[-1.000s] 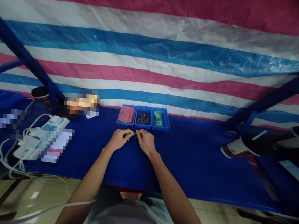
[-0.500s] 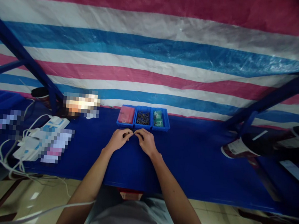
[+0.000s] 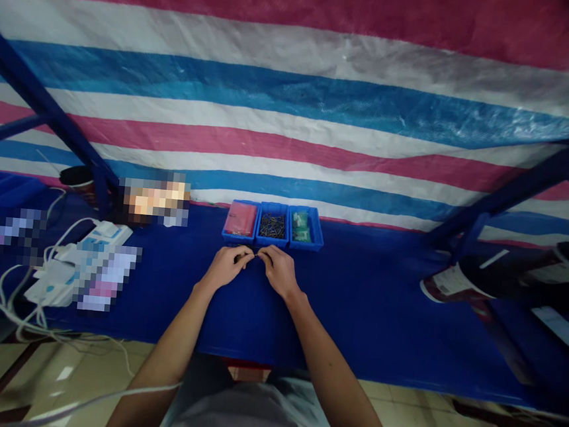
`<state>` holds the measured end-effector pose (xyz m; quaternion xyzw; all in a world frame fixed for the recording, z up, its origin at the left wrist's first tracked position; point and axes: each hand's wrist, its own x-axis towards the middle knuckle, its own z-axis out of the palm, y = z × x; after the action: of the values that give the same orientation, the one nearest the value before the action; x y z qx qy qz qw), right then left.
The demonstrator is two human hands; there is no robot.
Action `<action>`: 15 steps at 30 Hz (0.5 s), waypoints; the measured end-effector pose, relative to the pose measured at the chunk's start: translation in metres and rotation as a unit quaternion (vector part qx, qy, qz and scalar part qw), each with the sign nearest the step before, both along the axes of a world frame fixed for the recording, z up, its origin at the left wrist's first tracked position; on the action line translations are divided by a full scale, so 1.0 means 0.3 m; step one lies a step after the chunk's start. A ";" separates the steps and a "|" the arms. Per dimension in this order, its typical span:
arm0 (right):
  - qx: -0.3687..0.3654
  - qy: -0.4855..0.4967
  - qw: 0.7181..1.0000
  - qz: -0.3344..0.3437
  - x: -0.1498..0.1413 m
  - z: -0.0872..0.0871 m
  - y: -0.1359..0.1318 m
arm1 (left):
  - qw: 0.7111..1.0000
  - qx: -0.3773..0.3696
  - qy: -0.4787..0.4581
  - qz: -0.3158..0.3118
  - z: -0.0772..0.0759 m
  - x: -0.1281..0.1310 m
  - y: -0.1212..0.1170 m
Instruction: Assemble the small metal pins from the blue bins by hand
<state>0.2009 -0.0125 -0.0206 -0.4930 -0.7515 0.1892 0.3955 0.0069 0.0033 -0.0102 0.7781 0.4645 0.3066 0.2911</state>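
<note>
My left hand [image 3: 229,266] is closed in a pinch, its thumb and forefinger pressed together just in front of the blue bins. Facing it, my right hand [image 3: 278,268] pinches the same way, and the fingertips of both almost meet. Whatever tiny piece they hold between them is too small to name. Closest to the fingers is the middle blue bin [image 3: 261,241], filled with a heap of small dark metal pieces [image 3: 272,226] that look like screws. A left bin holds pink plastic packets [image 3: 241,218]; green-and-white small packets [image 3: 301,227] lie in the right bin.
A white power strip [image 3: 79,265] with looping cables lies on the blue table [image 3: 365,313] at the left. Paper buckets [image 3: 458,282] stand at the right, near a blue frame post [image 3: 521,184]. Striped sheeting [image 3: 290,147] hangs behind. One white cable crosses before my left forearm.
Both hands stay in the same place, with only a slight shift of the right fingertips. The glint seen between the fingertips is less visible now.
</note>
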 end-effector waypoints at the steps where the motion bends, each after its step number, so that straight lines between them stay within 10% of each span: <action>1: 0.000 -0.005 1.000 -0.003 0.000 0.000 0.000 | 1.000 0.001 -0.001 0.001 -0.001 0.000 0.000; 15: 0.008 0.046 0.999 0.024 -0.001 0.007 -0.002 | 1.000 0.007 -0.002 0.011 0.000 -0.002 0.003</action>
<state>0.2004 -0.0132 -0.0185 -0.4624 -0.7455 0.2153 0.4290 0.0061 0.0043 -0.0101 0.7744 0.4698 0.3149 0.2835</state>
